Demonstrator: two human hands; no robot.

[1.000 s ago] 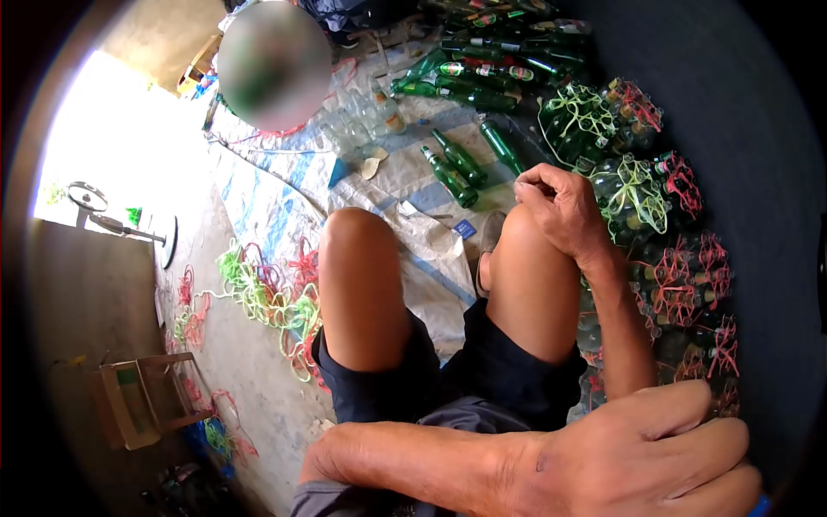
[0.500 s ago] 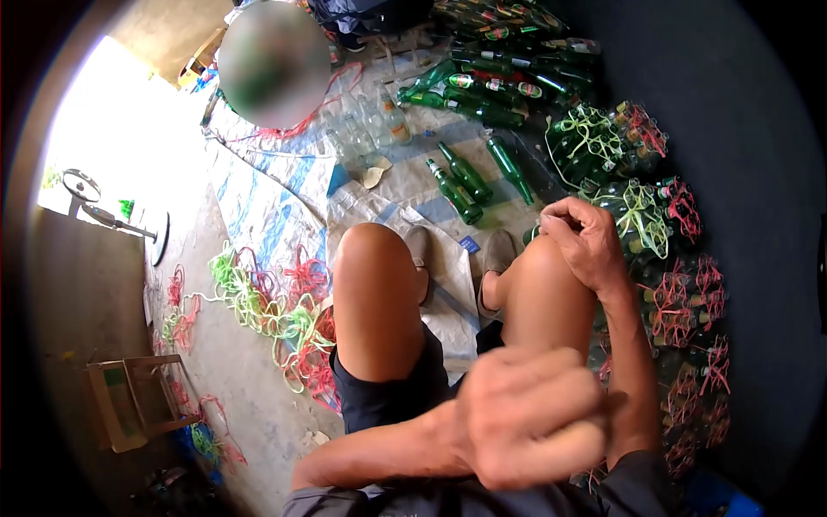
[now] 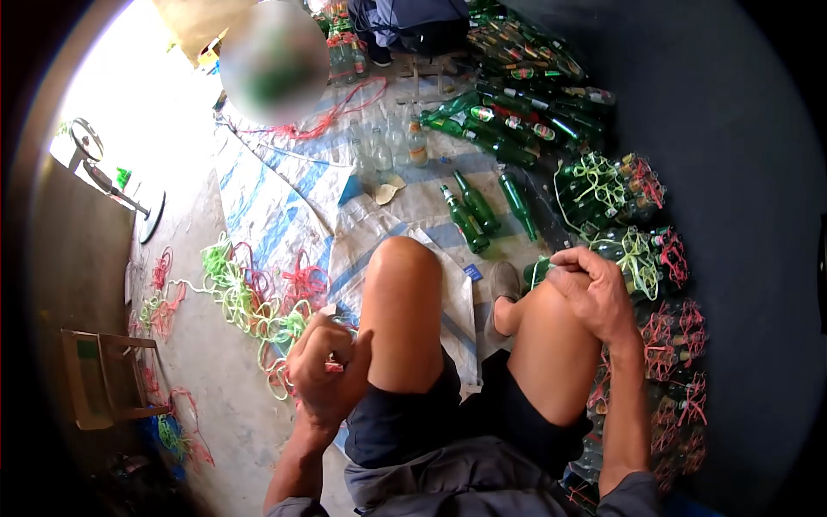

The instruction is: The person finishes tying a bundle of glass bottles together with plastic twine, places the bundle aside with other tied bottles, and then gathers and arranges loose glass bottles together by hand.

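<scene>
My left hand (image 3: 327, 366) is closed, its fingers curled beside my bent left knee and in front of the heap of green and pink string (image 3: 245, 293). What it holds, if anything, is too small to tell. My right hand (image 3: 594, 297) rests at my right knee, fingertips pinched together; anything between them is hidden. Just beyond its fingertips a green bottle (image 3: 536, 272) shows partly. To its right are green bottles bundled in light green string (image 3: 633, 263). Green bottles (image 3: 465, 220) lie on the striped sheet (image 3: 289, 185) ahead.
Clear bottles (image 3: 382, 151) stand on the sheet. Many green bottles (image 3: 517, 121) are piled at the back right, with pink-tied bundles (image 3: 676, 345) along the right. A fan (image 3: 112, 185) and wooden frame (image 3: 112, 379) are at the left. Another person's dark clothing (image 3: 413, 21) shows at the top.
My left hand has moved from in front of my lap leftward to beside my left knee. My right hand stays at the right knee. The view has shifted slightly.
</scene>
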